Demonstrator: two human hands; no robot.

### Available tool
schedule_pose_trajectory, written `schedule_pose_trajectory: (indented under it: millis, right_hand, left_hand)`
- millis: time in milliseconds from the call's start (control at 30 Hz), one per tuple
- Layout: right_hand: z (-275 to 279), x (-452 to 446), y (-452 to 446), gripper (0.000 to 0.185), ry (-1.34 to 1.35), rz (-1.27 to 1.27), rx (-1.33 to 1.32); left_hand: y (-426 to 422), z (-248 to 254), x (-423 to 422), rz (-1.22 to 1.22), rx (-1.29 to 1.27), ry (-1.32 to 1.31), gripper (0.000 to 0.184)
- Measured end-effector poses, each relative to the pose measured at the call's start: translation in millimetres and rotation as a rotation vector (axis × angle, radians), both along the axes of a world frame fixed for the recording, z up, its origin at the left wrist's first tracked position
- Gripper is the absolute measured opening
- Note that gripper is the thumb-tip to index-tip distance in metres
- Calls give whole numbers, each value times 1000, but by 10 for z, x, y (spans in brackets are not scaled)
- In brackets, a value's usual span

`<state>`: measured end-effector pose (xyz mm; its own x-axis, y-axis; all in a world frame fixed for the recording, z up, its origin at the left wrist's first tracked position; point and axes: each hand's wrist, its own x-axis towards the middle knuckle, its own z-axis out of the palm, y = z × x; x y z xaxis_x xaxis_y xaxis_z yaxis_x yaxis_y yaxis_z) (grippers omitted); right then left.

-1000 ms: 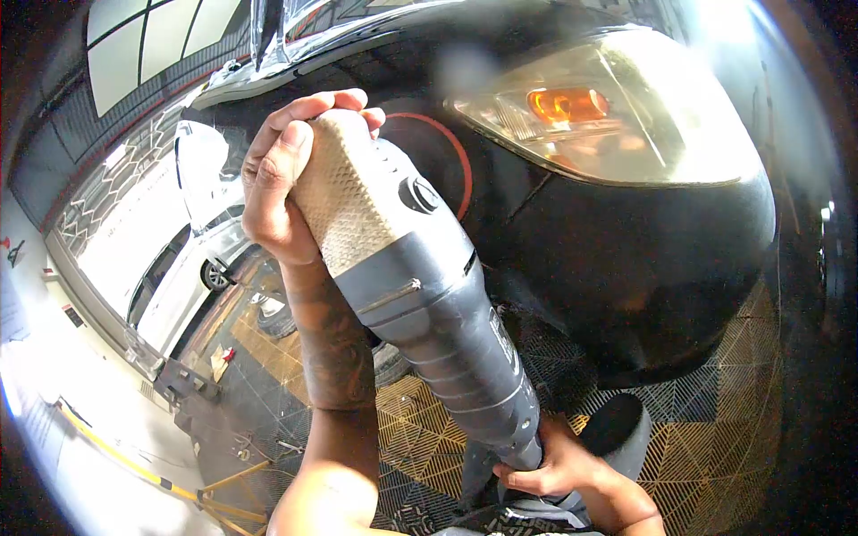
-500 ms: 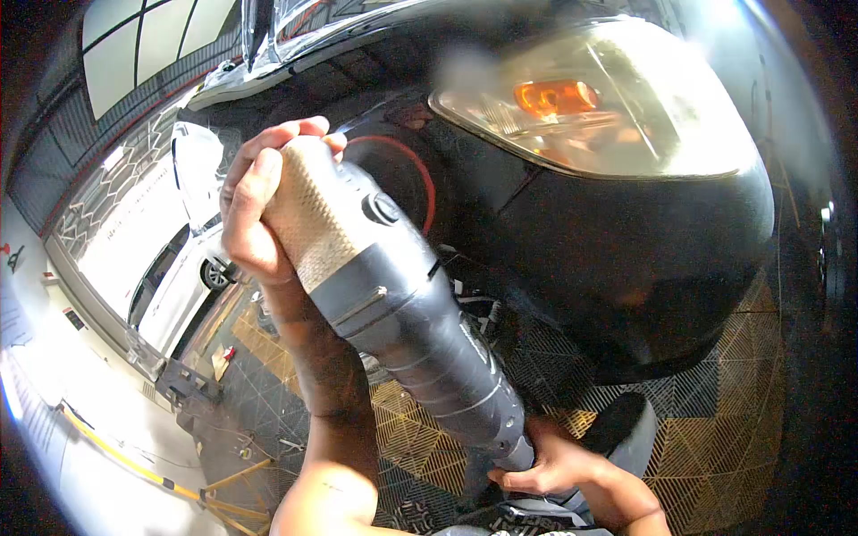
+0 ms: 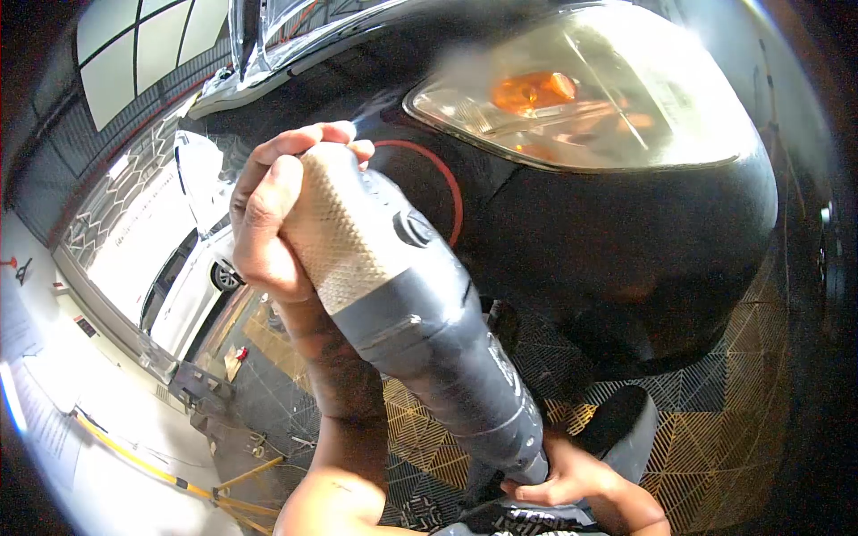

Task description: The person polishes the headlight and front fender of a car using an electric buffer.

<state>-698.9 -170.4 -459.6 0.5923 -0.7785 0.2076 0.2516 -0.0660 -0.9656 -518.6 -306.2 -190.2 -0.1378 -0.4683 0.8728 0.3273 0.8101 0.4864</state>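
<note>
A car polisher [image 3: 438,339] with a long black body and a tan, textured head cover slants across the middle of the view. My left hand [image 3: 268,205] is wrapped over its head, fingers curled round the far side. Lower right, my right hand [image 3: 572,473] is closed round the polisher's narrow rear end. Behind the head shows part of a dark round pad with a red ring [image 3: 454,192], set close to a dark car panel [image 3: 572,241]; contact cannot be made out. The car's hazy headlight [image 3: 608,98] with an amber bulb lies just beyond.
A white car [image 3: 192,286] stands in the bright opening at the left. Yellow bars [image 3: 134,456] and grey equipment [image 3: 201,384] are along the left wall. Black and yellow grid tiles [image 3: 679,447] cover the floor. My shoe [image 3: 626,420] is below the bumper.
The polisher and both hands have shifted slightly right in view, the head also a little lower. The headlight appears slightly further left. Both grips stay the same.
</note>
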Motion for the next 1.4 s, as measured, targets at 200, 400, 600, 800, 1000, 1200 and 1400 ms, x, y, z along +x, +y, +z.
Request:
schedule_pose_trajectory:
  millis: [200,400,600,800,1000,1200,1400]
  right_hand:
    - [-230,22,161,40,15,-56,92]
    - [-250,55,160,31,98,-92,213]
    - [-72,198,-32,90,75,-151,118]
    - [-75,228,-82,88,213,-227,47]
    - [-1,107,31,84,206,-54,260]
    - [-55,352,-50,77,169,-216,-18]
    - [37,501,-185,83,193,-77,36]
  left_hand:
    - [217,-152,-470,70,-41,21,31]
    - [186,-102,-180,33,8,-87,25]
    - [97,-163,149,175,-37,8,32]
    - [20,-154,408,97,23,99,25]
    - [24,-80,151,40,26,-32,26]
    - [30,-214,295,139,-60,157,32]
    - [-136,-191,867,265,32,156,32]
